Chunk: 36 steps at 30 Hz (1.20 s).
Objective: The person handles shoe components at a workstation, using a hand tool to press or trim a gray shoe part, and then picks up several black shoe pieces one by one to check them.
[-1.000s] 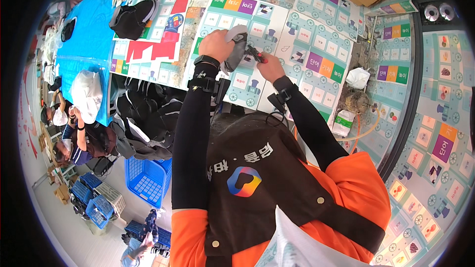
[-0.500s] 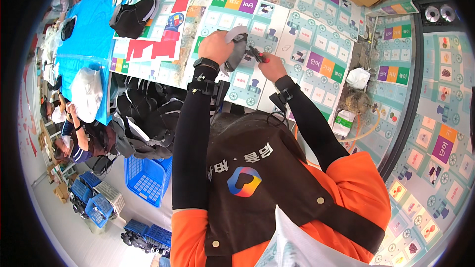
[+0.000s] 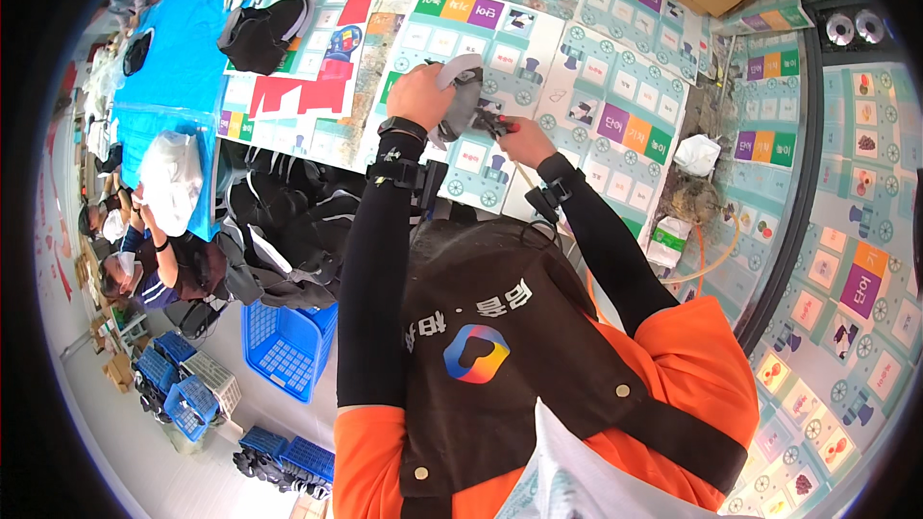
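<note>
My left hand (image 3: 420, 96) is closed on a curved grey-and-black fabric piece (image 3: 464, 96) with a pale grey rim, holding it up over the paper-covered table. From the right, my right hand (image 3: 527, 142) grips a small black tool (image 3: 492, 123) with red on its handle; its exact kind is unclear. The tool's tip meets or overlaps the fabric piece's right side, and contact cannot be made out. A thin pale hose or cord hangs below my right hand. A similar black fabric piece (image 3: 264, 36) lies farther left on the table.
Dark fabric pieces (image 3: 279, 207) are heaped left of me, beside a blue basket (image 3: 288, 351). A blue-covered table (image 3: 168, 86) holds a white plastic bag (image 3: 171, 178). Two people sit at far left. White packets (image 3: 696, 154) and a looped hose (image 3: 735, 231) lie right.
The tool in my right hand has moved slightly left, closer to the fabric piece. My left hand stays nearly in place, the piece turned a little.
</note>
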Tool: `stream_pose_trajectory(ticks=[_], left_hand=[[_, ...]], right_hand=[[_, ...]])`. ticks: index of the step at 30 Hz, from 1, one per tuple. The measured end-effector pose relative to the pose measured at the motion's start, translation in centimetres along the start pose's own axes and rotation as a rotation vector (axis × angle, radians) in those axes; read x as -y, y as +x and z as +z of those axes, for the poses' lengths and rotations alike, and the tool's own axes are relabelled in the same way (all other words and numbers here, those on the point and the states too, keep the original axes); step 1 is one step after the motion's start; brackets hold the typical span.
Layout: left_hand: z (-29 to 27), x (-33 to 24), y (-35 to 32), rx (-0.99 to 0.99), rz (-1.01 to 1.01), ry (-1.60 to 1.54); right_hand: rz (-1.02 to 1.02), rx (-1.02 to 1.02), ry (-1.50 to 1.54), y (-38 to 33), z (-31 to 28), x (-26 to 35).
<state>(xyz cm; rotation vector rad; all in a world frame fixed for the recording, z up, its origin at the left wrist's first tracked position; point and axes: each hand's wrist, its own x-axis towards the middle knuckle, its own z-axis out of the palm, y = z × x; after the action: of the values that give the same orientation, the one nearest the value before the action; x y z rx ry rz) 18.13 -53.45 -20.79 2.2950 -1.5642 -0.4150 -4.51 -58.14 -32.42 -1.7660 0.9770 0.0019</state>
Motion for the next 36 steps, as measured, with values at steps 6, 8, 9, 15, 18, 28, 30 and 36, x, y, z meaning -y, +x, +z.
stream_pose_trajectory(ticks=[6, 8, 9, 15, 18, 28, 30, 36], left_hand=[[-0.2, 1.5, -2.4, 0.083, -0.098, 0.111], [-3.0, -1.4, -4.9, -0.149, -0.133, -0.023], [-4.8, -2.2, -6.5, -0.22, -0.119, -0.112], [-0.8, 11.6, -14.3, -0.085, -0.604, -0.836], [-8.6, 19.0, -13.2, -0.334, -0.61, -1.113], [-24.8, 30.4, -14.4, 0.187, -0.28, -0.788], [-17.4, 30.1, -14.9, 0.292, -0.3, -1.043], [0.9, 27.6, -16.6, 0.843, -0.431, -0.748]], right_hand=[[-0.005, -0.314, -0.16, -0.2, -0.7, -5.3], [-0.01, -0.579, -0.134, -1.0, -2.9, -13.6], [-0.088, -0.585, -0.221, -1.5, -4.0, -17.8], [0.165, -0.522, -0.596, -4.3, -7.4, -16.6], [0.255, -0.41, -0.578, -4.9, -9.0, -15.0], [-0.035, -0.468, -0.463, -4.6, -7.1, -8.4], [-0.079, -0.433, -0.45, -5.3, -6.9, -7.2], [-0.08, -0.341, -0.463, -5.8, -6.0, -7.6]])
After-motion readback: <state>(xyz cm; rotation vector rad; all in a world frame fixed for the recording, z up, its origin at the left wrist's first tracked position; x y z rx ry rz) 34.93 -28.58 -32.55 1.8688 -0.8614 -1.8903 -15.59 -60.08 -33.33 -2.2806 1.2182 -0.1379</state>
